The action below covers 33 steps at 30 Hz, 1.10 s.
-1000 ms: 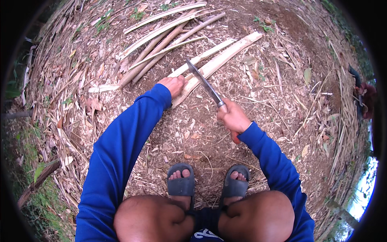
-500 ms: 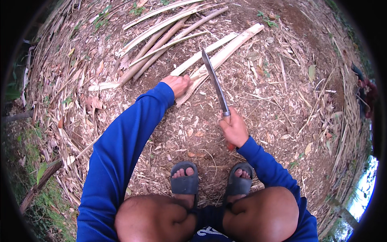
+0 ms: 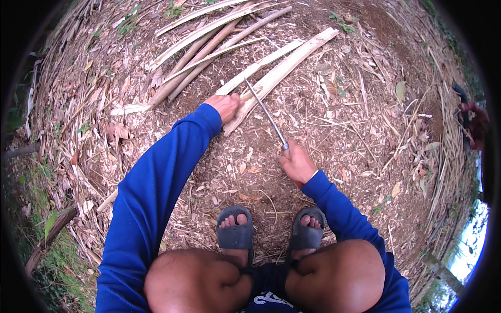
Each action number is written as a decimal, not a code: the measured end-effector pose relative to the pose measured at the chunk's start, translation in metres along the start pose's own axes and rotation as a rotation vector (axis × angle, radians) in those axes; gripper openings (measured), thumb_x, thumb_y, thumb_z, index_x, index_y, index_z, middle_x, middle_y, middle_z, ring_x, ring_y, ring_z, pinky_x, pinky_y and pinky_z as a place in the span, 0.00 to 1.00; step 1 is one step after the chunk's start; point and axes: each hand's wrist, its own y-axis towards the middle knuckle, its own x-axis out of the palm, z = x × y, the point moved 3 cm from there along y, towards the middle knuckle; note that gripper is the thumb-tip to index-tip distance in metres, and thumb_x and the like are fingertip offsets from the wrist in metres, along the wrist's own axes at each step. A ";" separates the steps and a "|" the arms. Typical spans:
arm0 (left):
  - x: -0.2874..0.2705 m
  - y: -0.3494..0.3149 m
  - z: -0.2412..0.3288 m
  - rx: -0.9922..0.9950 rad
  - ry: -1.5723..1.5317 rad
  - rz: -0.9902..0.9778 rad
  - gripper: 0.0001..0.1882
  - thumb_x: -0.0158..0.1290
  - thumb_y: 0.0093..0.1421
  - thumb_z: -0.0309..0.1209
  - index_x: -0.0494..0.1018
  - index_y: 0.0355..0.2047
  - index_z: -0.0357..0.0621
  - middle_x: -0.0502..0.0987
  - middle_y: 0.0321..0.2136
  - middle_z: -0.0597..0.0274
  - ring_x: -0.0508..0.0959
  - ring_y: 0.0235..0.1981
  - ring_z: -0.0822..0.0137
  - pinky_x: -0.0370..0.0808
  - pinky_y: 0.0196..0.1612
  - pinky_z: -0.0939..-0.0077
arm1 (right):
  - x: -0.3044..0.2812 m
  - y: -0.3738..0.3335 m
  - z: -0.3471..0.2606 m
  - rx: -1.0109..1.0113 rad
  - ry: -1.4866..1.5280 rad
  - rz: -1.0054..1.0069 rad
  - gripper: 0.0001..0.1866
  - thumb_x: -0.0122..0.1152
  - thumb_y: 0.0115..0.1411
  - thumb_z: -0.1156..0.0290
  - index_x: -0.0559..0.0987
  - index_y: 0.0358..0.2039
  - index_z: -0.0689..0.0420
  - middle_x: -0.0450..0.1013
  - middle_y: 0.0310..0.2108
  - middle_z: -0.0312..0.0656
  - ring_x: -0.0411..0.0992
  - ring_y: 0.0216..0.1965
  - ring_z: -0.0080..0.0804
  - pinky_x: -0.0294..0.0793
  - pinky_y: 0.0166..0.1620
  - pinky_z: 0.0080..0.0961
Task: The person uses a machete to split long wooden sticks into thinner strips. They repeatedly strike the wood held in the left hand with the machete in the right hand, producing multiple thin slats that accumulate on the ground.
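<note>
My right hand (image 3: 298, 164) is wrapped round the handle of a long knife (image 3: 269, 115). Its narrow blade slants up and left, seen nearly edge-on, and the tip lies over the pale wood close to my left hand (image 3: 225, 106). The left fingers are closed on a pale piece of split wood (image 3: 252, 94), whose gripped end is hidden. A wide pale split length (image 3: 295, 64) runs from beside that hand toward the far right. Left of it lies a narrower pale strip (image 3: 261, 64), its near end by my knuckles.
Beyond my left hand lies a loose pile of brown sticks (image 3: 209, 57) and pale split strips (image 3: 201, 35). Wood chips and dry leaves cover the ground (image 3: 334, 208). My sandalled feet (image 3: 235, 235) are close below my hands. A dark branch (image 3: 52, 237) lies at left.
The knife has swung left and its blade has turned edge-on, bringing the tip nearer my left hand. My right hand has shifted slightly left. My left hand keeps its grip.
</note>
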 end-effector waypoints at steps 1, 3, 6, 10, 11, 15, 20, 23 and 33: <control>-0.002 -0.001 0.003 0.005 0.006 -0.010 0.21 0.37 0.73 0.43 0.66 0.36 0.35 0.79 0.24 0.39 0.81 0.31 0.42 0.77 0.37 0.48 | 0.009 0.000 0.017 0.105 -0.176 -0.182 0.08 0.54 0.59 0.79 0.67 0.38 0.60 0.68 0.21 0.38 0.72 0.24 0.24 0.72 0.29 0.33; -0.007 0.004 0.006 -0.027 0.012 -0.048 0.21 0.37 0.73 0.44 0.66 0.37 0.35 0.79 0.24 0.39 0.81 0.32 0.41 0.77 0.38 0.48 | 0.009 0.003 0.025 0.108 -0.027 -0.189 0.08 0.53 0.58 0.78 0.67 0.38 0.60 0.66 0.20 0.37 0.69 0.19 0.25 0.70 0.23 0.28; 0.001 -0.003 -0.002 -0.037 -0.008 -0.032 0.21 0.37 0.73 0.45 0.66 0.37 0.36 0.79 0.24 0.40 0.81 0.32 0.41 0.77 0.39 0.48 | 0.002 0.000 0.006 0.450 0.687 -0.392 0.09 0.53 0.57 0.80 0.67 0.38 0.57 0.64 0.17 0.34 0.62 0.11 0.22 0.64 0.13 0.23; 0.003 -0.002 -0.002 -0.030 -0.005 -0.013 0.21 0.36 0.73 0.45 0.65 0.38 0.37 0.80 0.25 0.41 0.81 0.32 0.42 0.77 0.38 0.49 | -0.022 0.002 -0.006 0.371 0.588 -0.296 0.09 0.55 0.57 0.76 0.69 0.38 0.59 0.66 0.18 0.36 0.64 0.14 0.25 0.66 0.17 0.28; 0.002 -0.001 -0.001 -0.036 0.004 -0.017 0.21 0.36 0.73 0.45 0.65 0.38 0.37 0.80 0.26 0.41 0.81 0.32 0.42 0.77 0.38 0.49 | -0.025 0.003 -0.009 0.255 0.523 -0.155 0.09 0.55 0.56 0.76 0.69 0.38 0.59 0.66 0.18 0.37 0.65 0.15 0.25 0.67 0.19 0.28; 0.003 0.000 -0.003 -0.017 0.009 -0.039 0.20 0.36 0.73 0.44 0.65 0.38 0.37 0.80 0.25 0.41 0.81 0.31 0.42 0.77 0.37 0.49 | -0.042 -0.001 -0.042 -0.029 0.403 0.195 0.11 0.58 0.55 0.75 0.70 0.39 0.61 0.70 0.21 0.42 0.71 0.22 0.29 0.70 0.28 0.32; 0.001 -0.001 0.002 0.006 -0.025 -0.001 0.20 0.36 0.73 0.44 0.64 0.38 0.37 0.79 0.25 0.41 0.82 0.31 0.43 0.77 0.36 0.50 | -0.001 -0.008 0.017 0.035 0.099 -0.014 0.12 0.59 0.56 0.72 0.70 0.38 0.61 0.70 0.21 0.43 0.71 0.23 0.30 0.70 0.29 0.32; 0.003 -0.003 0.002 -0.015 0.029 -0.045 0.20 0.36 0.73 0.44 0.64 0.38 0.38 0.80 0.25 0.42 0.82 0.30 0.45 0.78 0.34 0.50 | 0.015 -0.010 0.038 0.148 0.082 -0.155 0.11 0.59 0.57 0.72 0.70 0.38 0.60 0.69 0.20 0.42 0.70 0.20 0.29 0.69 0.26 0.32; -0.016 -0.061 0.026 -0.043 0.019 0.344 0.20 0.45 0.69 0.46 0.71 0.42 0.40 0.75 0.31 0.47 0.78 0.36 0.49 0.75 0.41 0.56 | -0.009 -0.017 0.033 0.494 0.746 -0.327 0.04 0.57 0.57 0.77 0.71 0.33 0.56 0.66 0.17 0.33 0.64 0.13 0.22 0.64 0.15 0.26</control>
